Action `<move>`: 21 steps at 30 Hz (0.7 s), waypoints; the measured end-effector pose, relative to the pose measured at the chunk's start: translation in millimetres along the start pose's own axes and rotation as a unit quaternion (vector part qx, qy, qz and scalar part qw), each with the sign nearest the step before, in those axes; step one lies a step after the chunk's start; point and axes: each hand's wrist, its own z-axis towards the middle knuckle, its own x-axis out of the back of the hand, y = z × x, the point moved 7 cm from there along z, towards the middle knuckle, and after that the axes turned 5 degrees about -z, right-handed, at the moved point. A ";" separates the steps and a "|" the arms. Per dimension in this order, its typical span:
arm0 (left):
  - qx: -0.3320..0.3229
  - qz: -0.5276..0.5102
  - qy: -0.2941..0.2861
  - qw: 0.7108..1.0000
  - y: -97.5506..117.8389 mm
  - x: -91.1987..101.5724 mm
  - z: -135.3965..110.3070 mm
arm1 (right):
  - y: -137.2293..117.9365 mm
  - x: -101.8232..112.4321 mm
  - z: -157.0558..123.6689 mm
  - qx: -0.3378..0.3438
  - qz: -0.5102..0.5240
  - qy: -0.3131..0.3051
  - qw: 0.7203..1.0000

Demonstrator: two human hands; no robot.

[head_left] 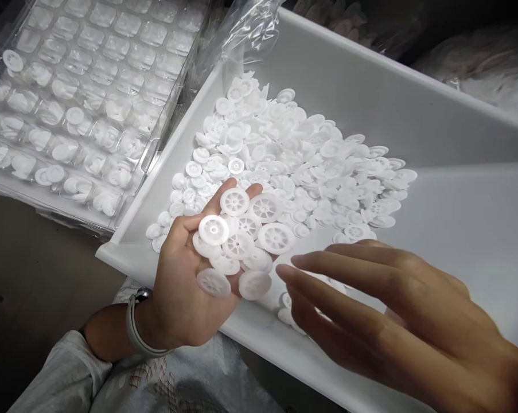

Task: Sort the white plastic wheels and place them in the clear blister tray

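My left hand (185, 298) is palm up over the bin, cupped under a small heap of white plastic gears (238, 244). These are thin, round and spoked, lying loosely over one another on the palm and fingers. To the right is my right hand (396, 315), back upward, its fingers stretched towards the held gears, with the fingertips just short of the heap. I see nothing in its fingers; its thumb is mostly hidden. Below and beyond both hands, a large pile of loose white gears and small discs (284, 155) lies in the pale grey plastic bin (349, 92).
A clear compartment tray (106, 46) stands left of the bin; its nearer pockets contain small white parts (65, 150). Clear plastic film (250, 28) hangs over the bin's far left corner. Bagged pale parts (495, 80) are behind the bin at the right.
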 end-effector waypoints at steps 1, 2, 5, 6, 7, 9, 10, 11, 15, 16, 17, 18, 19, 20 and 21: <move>-0.004 -0.005 -0.002 1.000 0.4 -0.6 -0.2 | -3.0 0.3 1.7 0.031 0.029 0.012 0.999; -0.009 -0.008 -0.005 1.000 0.8 -1.3 -0.4 | -5.1 -0.4 3.4 0.052 0.055 0.017 0.997; -0.019 -0.011 -0.012 1.000 1.5 -2.4 -0.9 | -8.3 -6.1 7.5 0.062 0.084 0.003 0.995; -0.020 -0.011 -0.013 1.000 1.3 -2.3 -1.1 | -10.3 -6.0 8.1 0.064 0.082 0.007 0.995; -0.020 -0.011 -0.014 1.000 1.2 -2.4 -1.2 | -12.9 -4.6 8.3 0.068 0.082 0.018 0.994; -0.022 -0.012 -0.016 1.000 1.4 -2.5 -1.6 | -15.2 -3.8 8.7 0.053 0.081 0.019 0.995; -0.024 -0.012 -0.017 0.999 1.7 -2.7 -1.8 | -15.0 -5.2 9.0 0.038 0.083 0.005 0.996; -0.028 -0.012 -0.019 0.999 2.3 -2.9 -2.0 | -14.5 -7.1 9.1 0.025 0.087 -0.012 0.996; -0.027 -0.015 -0.024 0.999 2.8 -2.9 -2.2 | -18.0 -4.2 8.2 0.037 0.087 0.021 0.995; -0.026 -0.016 -0.025 0.999 2.8 -2.8 -2.0 | -18.5 -2.2 7.4 0.039 0.081 0.047 0.995; -0.028 -0.016 -0.025 0.999 3.0 -2.7 -1.8 | -18.8 -0.8 6.4 0.039 0.077 0.069 0.994; -0.029 -0.015 -0.025 0.999 3.2 -2.7 -1.6 | -18.5 -0.7 5.7 0.031 0.072 0.080 0.994; -0.032 -0.014 -0.026 0.999 3.3 -2.7 -1.4 | -17.4 -1.5 5.1 0.017 0.069 0.083 0.994; -0.034 -0.013 -0.026 0.999 3.3 -2.8 -1.2 | -16.4 -2.4 4.7 0.004 0.066 0.081 0.995; -0.037 -0.012 -0.026 0.999 3.5 -2.8 -1.0 | -16.5 -2.9 4.3 -0.001 0.064 0.079 0.995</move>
